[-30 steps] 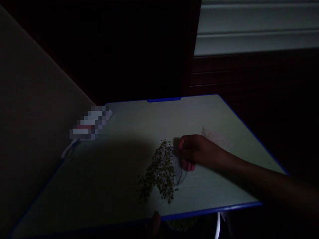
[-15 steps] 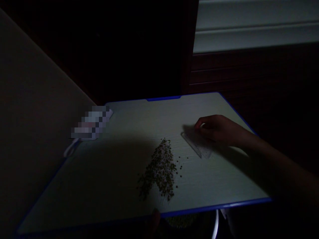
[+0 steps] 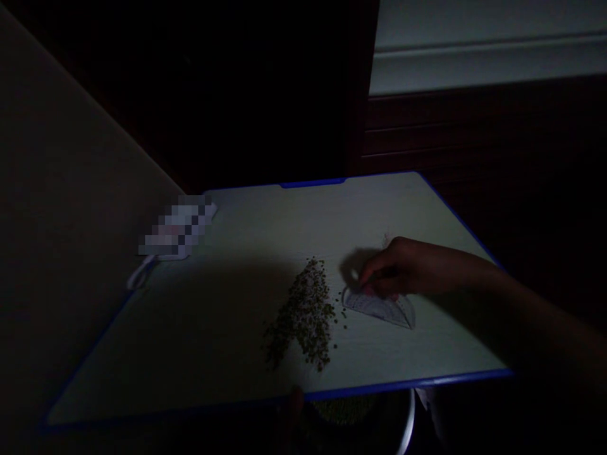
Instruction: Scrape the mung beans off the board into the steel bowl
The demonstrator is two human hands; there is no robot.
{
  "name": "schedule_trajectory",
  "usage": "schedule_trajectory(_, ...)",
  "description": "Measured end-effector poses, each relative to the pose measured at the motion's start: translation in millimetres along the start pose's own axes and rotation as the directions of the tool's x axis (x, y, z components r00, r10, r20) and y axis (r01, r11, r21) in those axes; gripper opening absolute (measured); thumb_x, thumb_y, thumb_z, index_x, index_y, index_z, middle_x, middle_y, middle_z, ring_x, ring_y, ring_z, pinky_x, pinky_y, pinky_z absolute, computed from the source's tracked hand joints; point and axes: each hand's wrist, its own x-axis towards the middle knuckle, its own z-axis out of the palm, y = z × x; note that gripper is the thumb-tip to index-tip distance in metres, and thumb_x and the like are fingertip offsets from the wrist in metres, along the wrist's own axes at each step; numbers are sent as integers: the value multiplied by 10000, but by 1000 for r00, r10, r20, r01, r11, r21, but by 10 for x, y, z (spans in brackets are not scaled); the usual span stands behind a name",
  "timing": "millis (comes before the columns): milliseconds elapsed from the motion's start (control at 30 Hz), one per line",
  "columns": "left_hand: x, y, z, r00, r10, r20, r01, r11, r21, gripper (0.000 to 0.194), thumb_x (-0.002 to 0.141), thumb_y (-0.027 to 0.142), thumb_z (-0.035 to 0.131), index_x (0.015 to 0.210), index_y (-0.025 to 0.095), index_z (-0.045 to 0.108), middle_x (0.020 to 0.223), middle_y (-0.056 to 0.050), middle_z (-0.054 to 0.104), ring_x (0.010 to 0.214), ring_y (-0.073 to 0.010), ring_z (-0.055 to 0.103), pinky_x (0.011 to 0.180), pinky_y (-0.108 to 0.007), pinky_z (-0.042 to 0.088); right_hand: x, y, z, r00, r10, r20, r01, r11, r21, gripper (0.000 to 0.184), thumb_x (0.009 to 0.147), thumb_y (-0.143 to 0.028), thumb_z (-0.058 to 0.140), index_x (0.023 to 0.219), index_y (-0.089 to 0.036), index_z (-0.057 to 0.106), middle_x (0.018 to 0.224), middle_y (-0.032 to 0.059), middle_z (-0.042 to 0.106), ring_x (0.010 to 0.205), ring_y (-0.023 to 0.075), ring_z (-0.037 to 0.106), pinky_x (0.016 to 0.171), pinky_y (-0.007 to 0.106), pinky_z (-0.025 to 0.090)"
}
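My right hand is closed in a pinch on a clear half-round protractor. The protractor's straight edge is low against the pale board, just right of a loose pile of small greenish beans. A few stray beans lie between the pile and the protractor. My left hand is mostly dark at the board's near edge. Its thumb laps over the blue rim, and the other fingers are hidden below.
Under the near edge stands a round container with a shiny rim and greenish beans inside. A blurred-out, phone-like object with a strap lies at the board's left edge. A pale wall rises on the left.
My right hand has come nearer and turned the protractor, so its straight edge now faces the near side. The pile looks the same, and my left thumb stays at the rim.
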Motion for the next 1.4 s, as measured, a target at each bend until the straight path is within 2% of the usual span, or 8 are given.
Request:
schedule_trajectory(200, -11, 0, 59, 1000, 20, -11, -20, 1000, -6, 367, 1002, 404, 684, 1335, 251, 673, 1428, -118, 668, 1174, -288, 692, 971, -520, 605, -32, -15, -31, 998, -38, -50, 36, 998, -48, 226, 974, -330, 643, 1059, -196, 804, 735, -19, 741, 631, 120, 646, 627, 243, 453)
schedule_trajectory(400, -13, 4, 114, 1000, 25, -9, -25, 1000, -11, 394, 998, 406, 690, 1354, 242, 662, 1442, -121, 659, 1192, -299, 686, 983, -538, 599, 72, -32, 97, 970, -113, -215, 82, 985, -149, 244, 1018, -291, 601, 1087, -167, 799, 923, 30, 811, 763, 135, 704, 736, 265, 469)
schedule_trajectory(700, -34, 33, 123, 1000, 5, -7, -5, 1000, -24, 392, 997, 423, 688, 1344, 243, 673, 1453, -119, 661, 1221, -310, 678, 1015, -553, 580, 74, -75, 103, 969, -238, -59, 236, 971, -45, 210, 995, -258, 656, 1096, -175, 821, 1008, 48, 834, 829, 127, 742, 757, 259, 525)
schedule_trajectory(867, -18, 9, 55, 999, -29, -24, 28, 999, -40, 397, 997, 424, 688, 1349, 240, 670, 1454, -123, 661, 1223, -308, 679, 1019, -559, 578, 9, -74, 36, 967, -235, -103, 227, 970, -89, 217, 1001, -273, 645, 1067, -164, 821, 947, 39, 803, 784, 116, 706, 703, 241, 498)
schedule_trajectory(1000, 0, -46, -55, 994, -96, -47, 94, 994, -48, 415, 996, 434, 689, 1361, 238, 668, 1468, -126, 661, 1244, -316, 678, 1037, -574, 571, -12, -94, 46, 981, -193, -17, 190, 978, -86, 209, 968, -237, 654, 1070, -177, 826, 951, 29, 818, 781, 115, 728, 710, 234, 508)
schedule_trajectory(1133, 8, -121, -202, 980, -188, -65, 185, 981, -58, 481, 979, 504, 690, 1392, 256, 699, 1440, -127, 737, 1361, -351, 653, 1162, -633, 472, 1, -101, 60, 982, -187, 15, 187, 978, -89, 206, 940, -214, 660, 1045, -191, 835, 957, 25, 834, 801, 125, 752, 744, 244, 517)
schedule_trajectory(1300, 19, -164, -341, 969, -241, -61, 236, 968, -90, 348, 968, 495, 674, 1255, 366, 823, 1127, -2, 875, 1434, -314, 605, 1262, -446, 394, 3, -54, 28, 985, -162, -52, 156, 983, -101, 201, 959, -241, 648, 1028, -193, 830, 924, 23, 825, 790, 135, 744, 741, 251, 512)
schedule_trajectory(1400, 28, -164, -358, 966, -252, -52, 245, 963, -114, 312, 981, 475, 657, 1205, 364, 843, 1115, 4, 873, 1424, -303, 611, 1269, -443, 379, -14, -31, 4, 987, -143, -70, 138, 988, -75, 207, 967, -246, 638, 1042, -194, 824, 923, 18, 818, 785, 135, 735, 720, 247, 511)
